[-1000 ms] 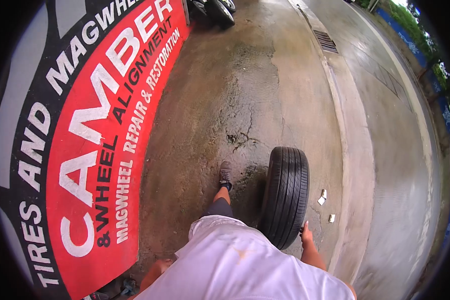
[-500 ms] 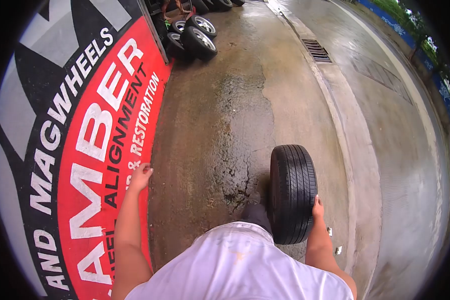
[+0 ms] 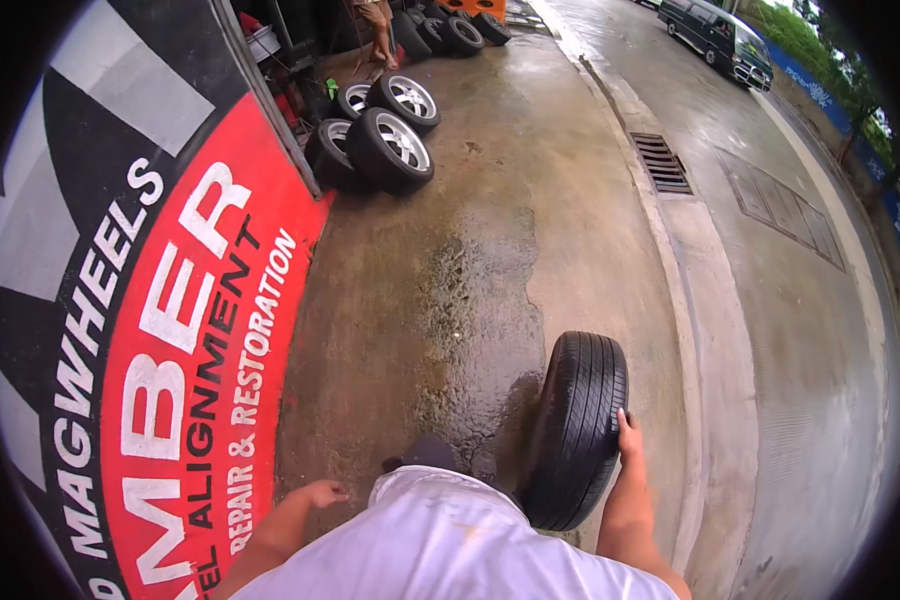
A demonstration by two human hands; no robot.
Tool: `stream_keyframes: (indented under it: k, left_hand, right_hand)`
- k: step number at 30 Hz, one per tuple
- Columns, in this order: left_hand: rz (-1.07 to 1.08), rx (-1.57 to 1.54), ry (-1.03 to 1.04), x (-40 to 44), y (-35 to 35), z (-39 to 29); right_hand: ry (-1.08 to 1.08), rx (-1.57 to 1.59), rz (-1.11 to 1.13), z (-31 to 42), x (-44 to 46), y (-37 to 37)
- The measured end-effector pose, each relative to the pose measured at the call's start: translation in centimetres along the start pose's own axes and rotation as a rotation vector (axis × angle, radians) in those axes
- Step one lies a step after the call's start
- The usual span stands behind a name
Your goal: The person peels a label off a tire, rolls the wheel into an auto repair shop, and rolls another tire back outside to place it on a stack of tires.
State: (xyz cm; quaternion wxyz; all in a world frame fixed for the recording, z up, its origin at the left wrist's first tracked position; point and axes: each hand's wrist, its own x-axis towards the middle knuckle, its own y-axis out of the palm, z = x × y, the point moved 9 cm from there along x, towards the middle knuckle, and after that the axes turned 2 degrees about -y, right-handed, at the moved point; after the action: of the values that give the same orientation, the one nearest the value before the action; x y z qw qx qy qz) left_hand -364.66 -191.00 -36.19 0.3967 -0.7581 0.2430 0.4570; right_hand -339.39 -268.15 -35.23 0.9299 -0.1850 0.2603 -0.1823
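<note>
A black car tire [image 3: 577,430] stands on its tread on the wet concrete in front of me, to my right, leaning a little. My right hand [image 3: 628,436] is against the tire's right edge, with fingertips showing at the tread; part of the grip is hidden. Low on my left side, my left hand [image 3: 325,493] hangs beside the painted wall with loosely bent fingers and nothing in it. A dark shoe tip [image 3: 428,452] pokes out beyond my white shirt.
Several tires with silver rims [image 3: 402,140] lie by the wall's far end. Beyond them a person's bare legs [image 3: 378,35] show near more tires [image 3: 461,36]. A red and black lettered wall [image 3: 195,300] runs along my left. Rightward are a drain grate [image 3: 660,162], the road and a dark van [image 3: 715,40].
I have moved forward along the wall, and the silver-rimmed tires look nearer. The tire has gone along with my right hand and tilts more. My left hand has dropped lower. A van has come into view.
</note>
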Motion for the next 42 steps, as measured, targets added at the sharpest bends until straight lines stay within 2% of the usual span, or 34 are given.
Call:
stream_keyframes:
  k: [3,5,6,8,9,10,11,12,13,14,15,16,18,19,20,21,23,24,26,28,30,31,32,34,36,38,40,41,42]
  left_hand:
    - [-0.221,-0.416,-0.301,0.1,-3.8,4.2]
    - [-0.087,-0.023,-0.276,4.9,-4.5,8.2]
    - [-0.027,-0.024,-0.283,7.5,-6.5,7.0]
    - [0.156,-0.032,-0.291,11.9,-9.7,4.8]
    - [0.277,-0.042,-0.286,13.9,-11.1,3.1]
    - [0.382,-0.054,-0.269,16.8,-13.6,0.4]
    - [0.259,0.386,0.063,20.7,-20.0,-6.1]
    - [0.134,0.293,-0.205,23.2,-27.0,-7.6]
    - [0.084,0.295,-0.172,27.2,-33.6,-12.7]
    - [-0.087,0.153,-0.144,30.6,-41.1,-18.4]
    - [-0.287,0.116,-0.014,31.0,-49.4,-27.0]
    - [-0.391,0.109,0.151,32.3,-56.4,-34.2]
    - [-0.563,0.088,0.418,30.8,-69.1,-49.2]
    - [-0.607,-0.025,0.513,29.2,-74.5,-55.7]
    - [-0.645,-0.140,0.607,27.4,-78.7,-61.0]
    - [-0.657,-0.140,0.612,27.0,-81.7,-64.3]
    - [-0.702,-0.426,0.871,26.4,-87.2,-69.8]
    - [-0.708,-0.432,0.866,27.7,-88.6,-71.1]
    - [-0.706,-0.338,0.817,31.2,-89.7,-73.0]
    - [-0.542,-0.294,0.540,36.6,-89.4,-73.7]
    - [-0.435,-0.134,0.493,42.1,-88.9,-73.4]
    - [-0.360,-0.028,0.436,45.2,-89.0,-72.8]
    - [-0.283,0.069,0.378,48.1,-89.0,-71.6]
    - [-0.207,-0.022,0.224,54.2,-89.8,-66.7]
    - [-0.228,-0.131,-0.053,56.3,-92.0,-61.8]
    - [-0.342,-0.191,-0.215,57.8,-94.1,-56.8]
    - [-0.235,-0.214,-0.363,58.0,-94.9,-55.8]
    - [-0.140,0.256,0.052,62.1,-93.8,-55.3]
    - [-0.242,0.722,0.486,61.2,-94.8,-60.2]
  right_hand:
    - [0.079,-0.215,-0.036,-1.6,0.8,2.6]
    - [-0.065,-0.214,-0.098,-0.9,0.2,5.0]
    - [-0.144,-0.217,-0.130,0.7,0.8,6.7]
    - [-0.061,-0.200,-0.278,3.0,5.5,8.8]
    - [-0.108,-0.236,-0.384,5.8,9.8,9.7]
    - [0.042,-0.316,-0.437,10.3,13.7,10.5]
    - [0.132,-0.435,-0.474,15.2,18.1,11.4]
    - [0.267,-0.505,-0.435,19.6,22.5,12.3]
    - [0.347,-0.548,-0.369,24.1,27.2,13.3]
    - [0.344,-0.575,-0.293,28.4,31.7,14.4]
    - [0.257,-0.562,-0.217,30.9,36.3,15.4]
    - [0.094,-0.462,-0.178,32.4,40.9,16.4]
    - [-0.047,-0.210,-0.112,35.6,46.4,17.3]
    - [-0.038,-0.192,-0.128,36.6,47.4,17.4]
    - [-0.027,-0.177,-0.144,36.6,48.1,17.5]
    - [-0.035,-0.178,-0.168,35.0,49.5,17.7]
    - [-0.007,-0.117,-0.154,31.5,52.4,17.9]
    - [0.029,-0.055,-0.116,31.4,54.3,17.8]
    - [0.074,-0.101,-0.135,36.5,62.4,18.5]
    - [0.174,-0.182,-0.187,43.0,71.7,18.3]
    - [0.319,-0.289,-0.203,48.1,80.3,19.8]
    - [0.326,-0.356,-0.134,52.0,85.1,21.0]
    - [0.310,-0.477,-0.057,55.7,89.3,22.3]
    - [0.170,-0.466,-0.121,61.2,95.9,24.1]
    - [0.099,-0.254,-0.027,66.2,99.7,25.7]
    - [0.053,-0.176,0.004,68.9,101.6,27.0]
    - [0.008,-0.107,0.030,70.3,104.0,28.3]
    - [0.029,-0.083,-0.012,69.5,105.2,28.5]
    - [0.050,-0.061,-0.050,69.4,106.6,29.2]
